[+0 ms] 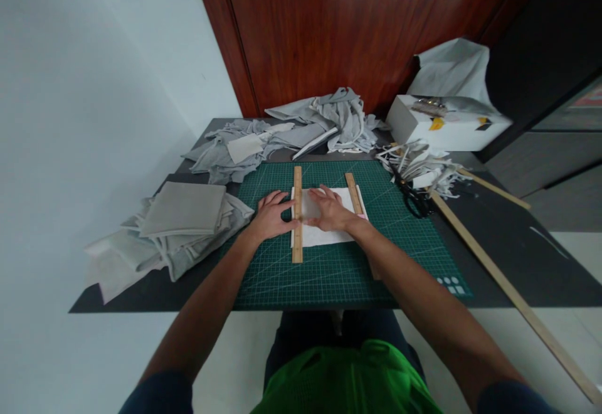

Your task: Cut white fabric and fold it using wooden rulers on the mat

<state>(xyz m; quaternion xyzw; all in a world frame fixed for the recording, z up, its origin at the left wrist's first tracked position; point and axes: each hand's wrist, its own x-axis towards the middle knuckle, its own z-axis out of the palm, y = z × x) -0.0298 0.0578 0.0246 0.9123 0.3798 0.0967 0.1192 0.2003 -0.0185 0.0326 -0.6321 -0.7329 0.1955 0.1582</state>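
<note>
On the green cutting mat (263,276) lies a white cloth piece (329,237). A wooden ruler (297,251) runs front to back along its left edge. Fingers apart, my left hand (273,215) rests at the ruler's left side, with the thumb and a fingertip at its edge. My right hand (327,210) lies spread on the cloth, just right of that ruler, over a small greyish patch. A second wooden ruler (352,189) crosses the cloth's right side, its nearer part hidden by my right forearm.
Folded grey cloths (183,208) are stacked at the left. Crumpled cloth (341,116) lies along the back. At the right are black scissors (414,202), cloth strips (421,160), a white box (442,127) and a long wooden strip (498,282) passing over the front edge.
</note>
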